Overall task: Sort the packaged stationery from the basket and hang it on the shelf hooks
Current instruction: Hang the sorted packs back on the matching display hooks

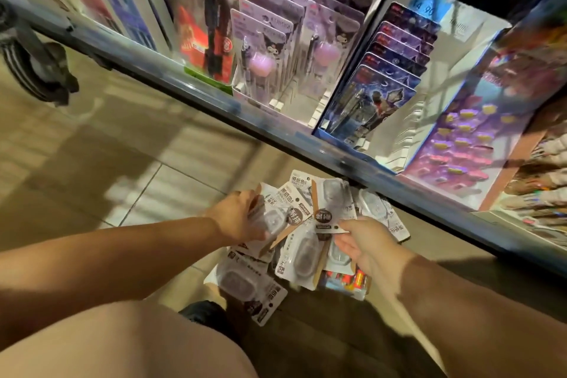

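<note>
Several white blister packs of stationery (302,258) lie in a loose pile on the floor, low in the head view. My left hand (237,215) grips a small stack of these packs (277,212) at the pile's left side. My right hand (365,247) pinches the lower edge of another pack (326,205) between thumb and fingers. A further pack (251,288) lies nearest my knee. No basket shows plainly.
A shelf edge (276,123) runs diagonally above the pile. On it stand purple carded pens (270,37), dark blue carded packs (386,83), a red and black pack (211,24) and a purple display box (466,147). Tiled floor (107,163) lies left. My knee (122,344) fills the lower left.
</note>
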### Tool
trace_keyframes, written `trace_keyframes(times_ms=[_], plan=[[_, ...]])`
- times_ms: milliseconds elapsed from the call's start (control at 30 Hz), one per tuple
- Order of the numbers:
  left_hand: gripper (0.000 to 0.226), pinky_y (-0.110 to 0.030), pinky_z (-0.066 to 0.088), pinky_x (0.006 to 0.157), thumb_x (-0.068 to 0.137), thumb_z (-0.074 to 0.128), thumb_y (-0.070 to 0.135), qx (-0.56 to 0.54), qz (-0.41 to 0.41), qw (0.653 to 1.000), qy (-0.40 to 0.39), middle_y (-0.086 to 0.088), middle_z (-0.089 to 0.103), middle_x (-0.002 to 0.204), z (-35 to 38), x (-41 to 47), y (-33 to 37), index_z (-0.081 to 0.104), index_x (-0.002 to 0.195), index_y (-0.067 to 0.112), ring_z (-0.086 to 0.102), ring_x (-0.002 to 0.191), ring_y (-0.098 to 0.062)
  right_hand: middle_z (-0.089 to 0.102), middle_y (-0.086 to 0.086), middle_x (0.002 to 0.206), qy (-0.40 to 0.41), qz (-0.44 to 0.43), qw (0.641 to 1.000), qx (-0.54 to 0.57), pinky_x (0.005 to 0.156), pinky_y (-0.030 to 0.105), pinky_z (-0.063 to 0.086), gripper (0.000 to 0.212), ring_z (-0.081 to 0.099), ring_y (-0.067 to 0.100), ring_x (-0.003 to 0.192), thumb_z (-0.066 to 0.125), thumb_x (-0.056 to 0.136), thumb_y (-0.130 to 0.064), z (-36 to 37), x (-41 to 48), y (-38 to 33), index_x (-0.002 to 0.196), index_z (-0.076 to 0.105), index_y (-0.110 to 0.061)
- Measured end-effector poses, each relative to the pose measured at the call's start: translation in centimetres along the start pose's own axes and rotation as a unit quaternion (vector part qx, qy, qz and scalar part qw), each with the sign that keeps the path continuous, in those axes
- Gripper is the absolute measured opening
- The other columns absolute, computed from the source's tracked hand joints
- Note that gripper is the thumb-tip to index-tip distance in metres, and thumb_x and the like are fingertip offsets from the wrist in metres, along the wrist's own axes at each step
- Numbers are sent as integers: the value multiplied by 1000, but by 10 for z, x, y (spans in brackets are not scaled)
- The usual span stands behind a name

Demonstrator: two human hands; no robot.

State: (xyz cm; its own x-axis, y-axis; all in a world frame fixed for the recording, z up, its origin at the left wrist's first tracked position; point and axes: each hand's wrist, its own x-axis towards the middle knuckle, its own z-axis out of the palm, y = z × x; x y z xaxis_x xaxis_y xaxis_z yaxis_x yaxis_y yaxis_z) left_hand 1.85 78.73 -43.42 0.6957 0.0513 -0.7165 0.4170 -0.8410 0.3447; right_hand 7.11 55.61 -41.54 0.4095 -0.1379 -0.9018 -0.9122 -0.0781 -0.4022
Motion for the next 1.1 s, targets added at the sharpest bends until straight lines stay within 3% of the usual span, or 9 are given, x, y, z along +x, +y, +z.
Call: trace_keyframes(times_ms=[67,200,267,467,600,767,867,1033,1100], plan=[[69,-26,43,79,77,76,43,-18,-6,1000,-9,-4,55,123,-1,4,0,41,130,16,53,99,-20,57,10,93,-4,-26,1000,8,94,36,49,45,58,20,81,52,95,1,-8,-6,2,138,38,-4],[58,-22,40,72,77,80,38,-65,-8,998,-23,2,56,105,-4,7,-1,46,119,17,53,89,-15,63,8,89,-5,-67,998,-11,76,30,51,52,63,19,80,52,95,0,-22,-18,3,143,34,-5],[59,-21,39,72,78,80,37,-77,-2,997,-27,4,53,103,-4,5,-2,47,122,16,52,90,-13,64,7,88,-1,-85,996,-17,78,31,50,54,63,19,80,53,95,0,-27,-18,4,145,34,-6],[74,-21,39,80,76,81,36,-125,22,992,-29,2,55,117,1,0,-11,44,137,16,51,98,-13,70,9,88,-9,-112,991,-65,74,34,53,26,68,22,81,54,95,-4,-34,-20,10,119,53,-13],[53,-30,51,78,71,85,28,-203,13,979,-19,0,62,105,2,2,-17,53,112,18,61,90,-17,73,10,88,12,-168,983,-69,83,47,56,15,69,26,81,55,94,-7,-37,-20,2,106,61,-15],[43,-37,55,74,67,87,16,-322,-4,947,2,-3,63,90,4,1,-21,48,84,19,62,84,-22,74,8,79,13,-231,972,-37,76,39,53,11,68,21,70,56,94,-12,-46,-24,-17,92,64,-18],[45,-39,55,72,69,86,14,-336,-19,942,15,-8,62,94,3,3,-26,46,88,18,62,84,-24,74,2,71,-6,-238,971,-8,60,26,55,8,68,11,60,54,95,-14,-48,-26,-29,93,61,-16],[75,-45,57,81,71,81,1,-440,-11,898,-24,-12,58,97,-3,7,-29,36,128,18,64,82,-29,75,3,77,-40,-235,971,-8,69,32,56,6,70,14,66,55,95,-17,-47,-27,-34,97,61,-15],[90,-38,59,71,59,82,7,-487,-13,872,-54,-12,57,100,-8,6,-29,36,135,20,64,82,-28,75,7,82,-60,-227,971,-35,76,38,54,9,70,19,72,57,94,-17,-46,-28,-33,101,62,-13]])
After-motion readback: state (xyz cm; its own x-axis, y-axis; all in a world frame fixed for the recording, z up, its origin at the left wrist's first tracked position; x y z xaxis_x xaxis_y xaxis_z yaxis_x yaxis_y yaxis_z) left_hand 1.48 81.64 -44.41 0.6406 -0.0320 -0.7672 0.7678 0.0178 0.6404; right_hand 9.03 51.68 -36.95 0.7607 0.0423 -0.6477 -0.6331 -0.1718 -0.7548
